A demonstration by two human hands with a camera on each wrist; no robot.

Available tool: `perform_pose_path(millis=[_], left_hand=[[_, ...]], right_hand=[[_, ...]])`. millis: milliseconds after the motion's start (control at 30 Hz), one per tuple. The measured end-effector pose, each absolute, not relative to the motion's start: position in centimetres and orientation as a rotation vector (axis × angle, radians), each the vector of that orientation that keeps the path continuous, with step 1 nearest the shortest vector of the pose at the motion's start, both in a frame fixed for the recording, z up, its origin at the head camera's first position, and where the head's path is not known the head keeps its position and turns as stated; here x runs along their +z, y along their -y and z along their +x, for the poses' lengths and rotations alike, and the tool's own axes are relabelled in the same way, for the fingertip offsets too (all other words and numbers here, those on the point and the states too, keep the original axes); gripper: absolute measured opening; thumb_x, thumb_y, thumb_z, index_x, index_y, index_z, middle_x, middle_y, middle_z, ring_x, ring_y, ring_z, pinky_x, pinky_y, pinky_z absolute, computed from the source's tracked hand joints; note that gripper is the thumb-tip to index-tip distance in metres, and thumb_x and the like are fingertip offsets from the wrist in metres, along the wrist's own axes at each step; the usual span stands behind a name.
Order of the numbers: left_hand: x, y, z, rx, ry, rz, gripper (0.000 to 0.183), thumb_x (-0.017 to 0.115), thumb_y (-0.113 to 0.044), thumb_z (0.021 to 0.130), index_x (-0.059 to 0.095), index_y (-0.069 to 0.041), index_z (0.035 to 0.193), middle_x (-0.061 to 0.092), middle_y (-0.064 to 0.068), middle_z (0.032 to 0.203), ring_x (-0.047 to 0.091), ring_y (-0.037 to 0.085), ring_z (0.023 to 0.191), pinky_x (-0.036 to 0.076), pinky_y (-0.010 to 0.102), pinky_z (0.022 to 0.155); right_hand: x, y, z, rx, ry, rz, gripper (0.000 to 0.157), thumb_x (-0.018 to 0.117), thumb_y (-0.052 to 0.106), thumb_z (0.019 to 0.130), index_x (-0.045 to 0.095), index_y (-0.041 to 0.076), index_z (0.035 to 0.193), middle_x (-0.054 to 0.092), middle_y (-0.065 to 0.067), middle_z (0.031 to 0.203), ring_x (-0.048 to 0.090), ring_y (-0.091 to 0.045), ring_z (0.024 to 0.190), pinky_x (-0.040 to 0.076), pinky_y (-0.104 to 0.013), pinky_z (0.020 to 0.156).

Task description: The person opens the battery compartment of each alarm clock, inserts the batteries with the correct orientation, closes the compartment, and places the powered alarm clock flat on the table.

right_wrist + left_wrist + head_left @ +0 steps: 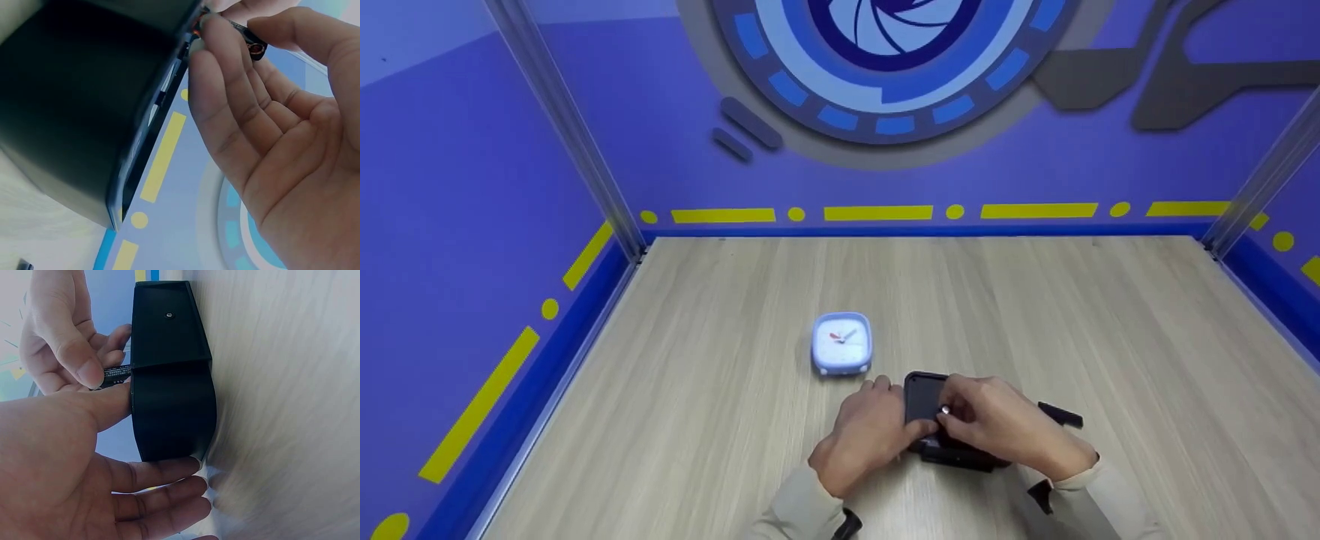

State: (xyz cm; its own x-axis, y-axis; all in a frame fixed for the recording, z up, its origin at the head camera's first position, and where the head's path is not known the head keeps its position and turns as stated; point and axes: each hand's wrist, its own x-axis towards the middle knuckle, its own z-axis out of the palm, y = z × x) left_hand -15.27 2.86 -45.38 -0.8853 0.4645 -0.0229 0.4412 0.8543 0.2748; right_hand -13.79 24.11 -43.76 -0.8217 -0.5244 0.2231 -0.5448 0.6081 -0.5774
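Battery (256, 47) is pinched by right fingers (211, 93); straight left fingers (160, 473) touch the black case (173, 405).

Back wall (622, 135) blue-purple, big round emblem (894, 60) with shutter-like blades, brown-grey shapes (1095, 79) upper right | yellow dashes and dots (877, 213) low along walls | left wall (450, 187) paler up top; right wall (1290, 195) partly seen | metal posts (564, 120) at both corners | table (720, 315) pale wood grain, far edge along back wall
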Motion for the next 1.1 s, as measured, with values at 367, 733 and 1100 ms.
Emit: perform_pose_path(millis=[367,733,1100], left_hand=[[-45.43,-2.79,-15.29,0.377,-2.956,0.758,0.06,0.067,-0.06,0.1,0.074,-0.002,0.113,0.062,0.008,0.096,0.058,0.021,0.089,0.054,0.038,0.077],[-45.35,-2.71,-15.25,0.355,-2.959,0.772,0.062,0.063,-0.061,0.102,0.074,-0.001,0.114,0.061,0.008,0.096,0.058,0.021,0.088,0.054,0.038,0.075],[-45.27,-2.9,-15.37,0.342,-2.924,0.719,0.062,0.068,-0.059,0.1,0.072,0.0,0.12,0.062,0.009,0.101,0.059,0.022,0.093,0.054,0.038,0.077]], right_hand=[[-43.74,-24.03,-13.78,1.005,2.775,0.972,0.017,0.078,0.008,0.095,0.063,0.015,0.092,0.059,0.015,0.08,0.053,0.001,0.067,0.048,-0.025,0.059],[-43.71,-23.94,-13.71,0.891,2.782,0.986,0.02,0.08,0.022,0.098,0.063,0.016,0.09,0.058,0.015,0.082,0.053,-0.001,0.07,0.048,-0.026,0.062],[-43.91,-24.16,-13.76,0.71,2.879,0.911,0.024,0.083,0.028,0.095,0.064,0.016,0.087,0.058,0.014,0.075,0.051,-0.001,0.065,0.047,-0.029,0.058]])
